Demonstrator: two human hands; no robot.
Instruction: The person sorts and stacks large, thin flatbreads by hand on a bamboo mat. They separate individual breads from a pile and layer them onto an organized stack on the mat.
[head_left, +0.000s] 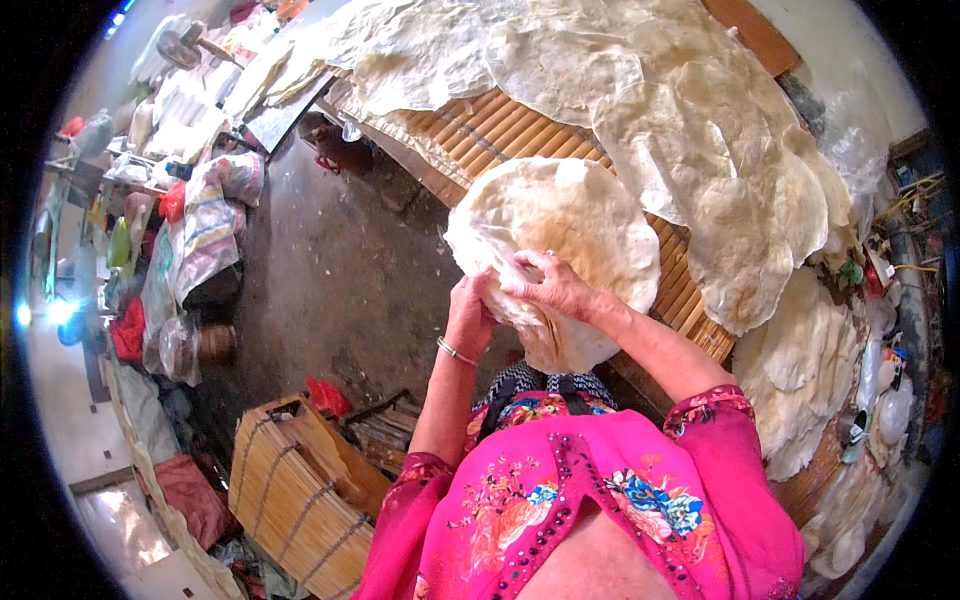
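Both my hands are at a round, thin, cream-coloured flatbread-like sheet [590, 215], which seems to lie with others in a loose stack. My left hand [472, 305] pinches its near left edge, its fingertips partly hidden by the sheet's folds. Just right of it, my right hand [553, 287] grips the same edge with thumb and fingers curled in. The near part of the sheet hangs down toward my lap. Behind it is a slatted bamboo mat [478, 130], with many overlapping sheets [700, 160] spread over its far and right parts.
More sheets [800, 370] are piled at my right, beside plastic bags [893, 415]. A rolled bamboo mat [290, 500] stands at the lower left. Bags and bundles [215, 220] crowd the left side, with a fan [185, 45] at the far left. Dark floor [330, 270] lies between.
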